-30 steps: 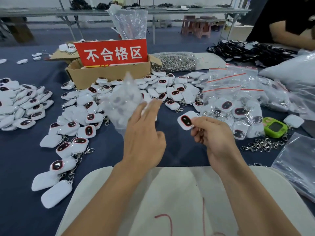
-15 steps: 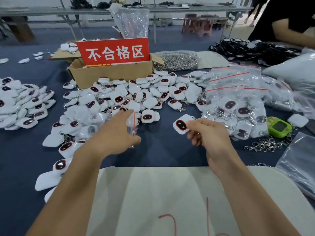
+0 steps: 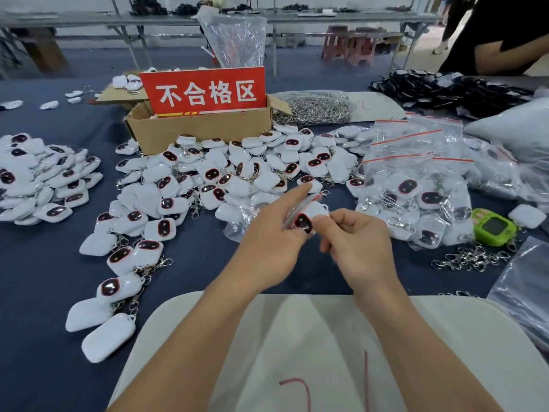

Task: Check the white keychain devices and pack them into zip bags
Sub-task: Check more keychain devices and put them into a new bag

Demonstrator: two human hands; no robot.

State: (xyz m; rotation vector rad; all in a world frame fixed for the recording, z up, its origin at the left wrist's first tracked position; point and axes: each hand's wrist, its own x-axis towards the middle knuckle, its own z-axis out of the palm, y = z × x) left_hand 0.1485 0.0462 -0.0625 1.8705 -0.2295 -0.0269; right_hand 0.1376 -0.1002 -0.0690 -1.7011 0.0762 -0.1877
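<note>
My right hand (image 3: 359,251) pinches a white keychain device (image 3: 309,217) with a dark, red-rimmed face. My left hand (image 3: 267,242) holds a clear zip bag (image 3: 236,230) with a red strip, its index finger stretched out along the bag's mouth. The device sits right at that mouth, between both hands; whether it is inside is unclear. Loose white devices lie in a big pile (image 3: 237,171) behind my hands and in another pile (image 3: 38,179) at the left. Bagged devices (image 3: 416,188) are heaped at the right.
A cardboard box (image 3: 202,135) with a red sign (image 3: 205,89) stands behind the pile, a bag of metal clasps (image 3: 315,107) beside it. A green gadget (image 3: 493,227) and loose clasps (image 3: 472,258) lie at the right. A person's arm (image 3: 505,58) rests far right.
My left hand has swung right with the zip bag and met my right hand. The device now sits at the bag's mouth instead of out in the open.
</note>
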